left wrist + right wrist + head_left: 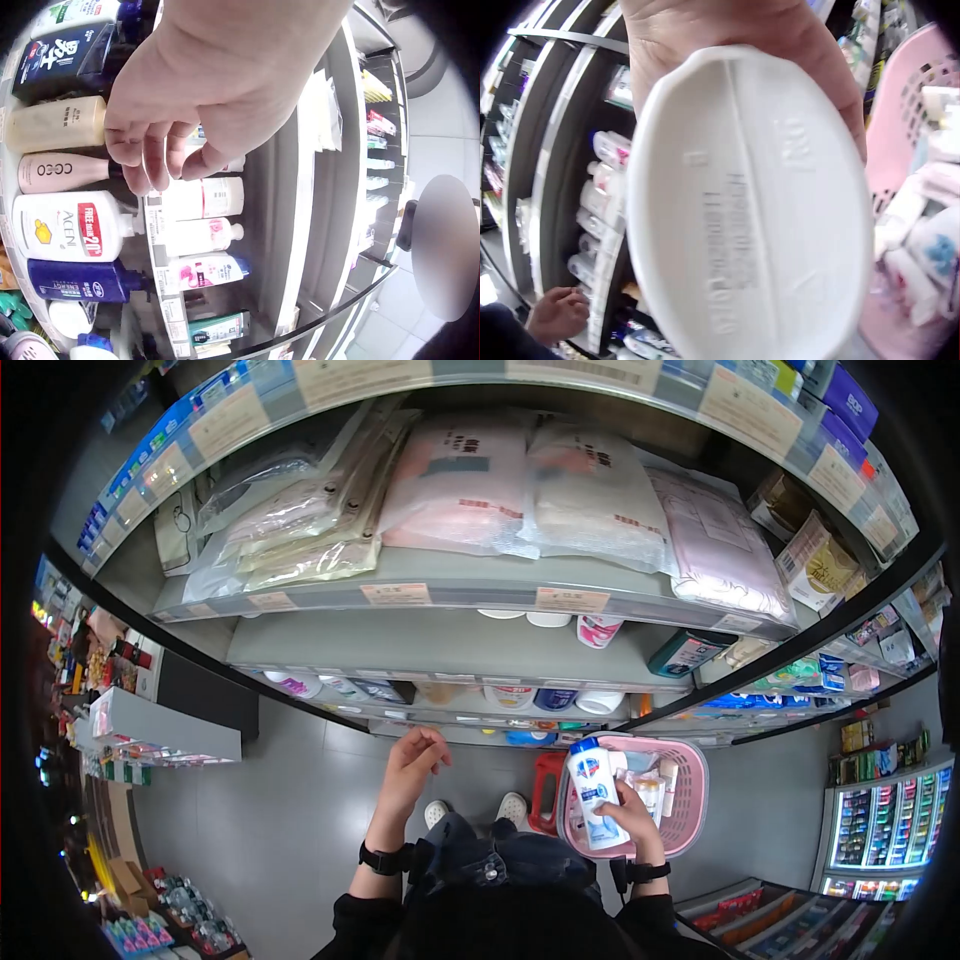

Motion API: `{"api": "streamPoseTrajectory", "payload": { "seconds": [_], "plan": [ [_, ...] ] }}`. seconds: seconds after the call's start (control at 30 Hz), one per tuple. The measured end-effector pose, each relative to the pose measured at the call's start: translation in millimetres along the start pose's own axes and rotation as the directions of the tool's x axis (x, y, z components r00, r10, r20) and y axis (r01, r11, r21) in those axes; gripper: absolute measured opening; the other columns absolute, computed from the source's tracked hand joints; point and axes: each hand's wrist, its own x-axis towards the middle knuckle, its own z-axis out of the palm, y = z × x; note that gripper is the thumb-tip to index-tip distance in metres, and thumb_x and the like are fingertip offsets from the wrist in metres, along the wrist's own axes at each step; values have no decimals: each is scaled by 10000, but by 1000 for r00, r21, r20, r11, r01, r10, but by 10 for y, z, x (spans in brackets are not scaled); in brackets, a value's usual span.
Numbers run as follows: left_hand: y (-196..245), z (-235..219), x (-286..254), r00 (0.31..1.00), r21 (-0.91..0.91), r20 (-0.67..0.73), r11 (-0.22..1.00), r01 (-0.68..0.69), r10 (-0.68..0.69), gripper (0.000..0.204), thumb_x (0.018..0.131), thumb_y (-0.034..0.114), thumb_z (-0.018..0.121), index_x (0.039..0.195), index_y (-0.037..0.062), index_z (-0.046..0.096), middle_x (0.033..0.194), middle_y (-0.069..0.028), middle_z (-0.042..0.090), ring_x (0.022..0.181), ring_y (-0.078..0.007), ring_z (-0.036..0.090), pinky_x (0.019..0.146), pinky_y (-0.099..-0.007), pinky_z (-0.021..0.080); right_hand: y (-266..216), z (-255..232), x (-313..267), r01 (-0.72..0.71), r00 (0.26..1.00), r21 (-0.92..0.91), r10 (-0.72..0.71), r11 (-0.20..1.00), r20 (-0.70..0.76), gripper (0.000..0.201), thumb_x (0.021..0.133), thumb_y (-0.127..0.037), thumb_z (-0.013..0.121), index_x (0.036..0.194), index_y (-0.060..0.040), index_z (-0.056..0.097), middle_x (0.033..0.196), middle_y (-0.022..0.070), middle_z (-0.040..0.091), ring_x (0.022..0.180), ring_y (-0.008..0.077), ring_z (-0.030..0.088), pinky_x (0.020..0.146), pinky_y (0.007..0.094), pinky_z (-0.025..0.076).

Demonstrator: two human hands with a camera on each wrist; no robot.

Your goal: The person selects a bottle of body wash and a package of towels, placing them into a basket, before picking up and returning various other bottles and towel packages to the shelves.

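Observation:
A white bottle with a blue cap and blue label (597, 790) is gripped by my right hand (632, 815), over the pink basket (690, 800). In the right wrist view the white base of the bottle (750, 202), with printed digits, fills the middle and hides much of that hand. My left hand (410, 763) is raised before the lower shelves, holding nothing, its fingers loosely bent. The left wrist view has this hand (202, 97) close in front of bottles, nearest a pink bottle (64, 172) and a cream bottle (56, 125).
Packaged goods sit in the pink basket, beside a red plastic piece (546, 790) on the floor. Plastic-wrapped textiles (460, 485) lie on the shelf above. A pump bottle (67, 225) and a dark blue bottle (79, 280) stand on the lower shelf. A drinks cooler (890, 820) is at right.

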Motion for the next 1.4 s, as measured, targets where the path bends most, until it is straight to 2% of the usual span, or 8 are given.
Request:
{"api": "streamPoseTrajectory", "payload": {
  "seconds": [0.13, 0.3, 0.47, 0.63, 0.8, 1.1, 1.27, 1.4],
  "plan": [
    [70, -42, 0, 994, -15, -6, 994, -105, 105, 24, 906, 82, 561, 913, 60, 565, 806, -10, 615, 761, -94, 582, 641, -226, 407, -915, 433, -193, 140, 936, 181, -190, 973, 295, 631, 670, -36, 721, 1264, -3, 510, 1078, 55, 626, 968, 151, 606, 879, 299, 471],
    [319, -212, -52, 983, -42, 52, 984, -173, 175, 73, 923, 99, 544, 972, 47, 558, 860, -29, 623, 811, -110, 591, 666, -238, 423, -1561, 950, -331, 248, 832, 278, -351, 928, 430, 700, 701, -59, 754, 1329, -12, 450, 1156, 81, 623, 1038, 163, 608, 908, 314, 467],
    [668, -366, -199, 907, -193, 397, 979, -65, 138, 358, 952, 193, 513, 1264, 47, 418, 1044, -100, 595, 967, -205, 598, 745, -310, 471, -2064, 1494, -554, 225, 827, 334, -361, 915, 431, 685, 762, -96, 754, 1357, -16, 423, 1189, 100, 608, 1068, 180, 602, 927, 336, 464],
    [731, -392, -257, 876, -176, 479, 984, 42, 48, 569, 904, 88, 620, 1391, 55, 329, 1228, -76, 549, 1080, -153, 549, 838, -297, 484, -2138, 1863, -537, 253, 775, 315, -386, 915, 500, 620, 805, -126, 737, 1330, -9, 427, 1161, 98, 607, 1044, 164, 605, 898, 308, 475],
    [668, -599, -233, 894, -145, 447, 989, 40, 30, 509, 903, 97, 633, 1343, 26, 386, 1220, -86, 557, 1093, -164, 556, 894, -324, 486, -2095, 2081, -491, 228, 738, 352, -397, 908, 546, 534, 875, -116, 669, 1334, 1, 421, 1151, 88, 607, 1042, 146, 601, 882, 287, 478],
    [654, -807, -214, 909, -152, 416, 987, 54, 15, 588, 904, 94, 628, 1382, 37, 291, 1219, -86, 527, 1095, -169, 541, 874, -325, 488, -2050, 2387, -487, 293, 783, 359, -438, 886, 441, 573, 863, -137, 695, 1339, 9, 410, 1147, 104, 607, 1034, 161, 602, 888, 303, 476],
    [572, -859, -214, 937, 20, 330, 992, -128, 114, 742, 829, 184, 734, 1351, 14, 234, 1174, -108, 509, 1096, -182, 513, 914, -345, 451, -2173, 2520, -569, 490, 792, 35, -462, 871, 400, 682, 813, -184, 753, 1372, -17, 400, 1120, 124, 611, 997, 168, 608, 863, 318, 490],
    [670, -915, -196, 941, 169, 297, 961, -220, 164, 727, 767, 228, 788, 1263, 2, 308, 1112, -104, 507, 1047, -167, 515, 897, -335, 445, -2204, 2590, -625, 592, 726, 21, -545, 805, 420, 714, 815, -172, 746, 1407, -27, 374, 1137, 141, 598, 949, 182, 612, 810, 301, 500]
  ]
}}
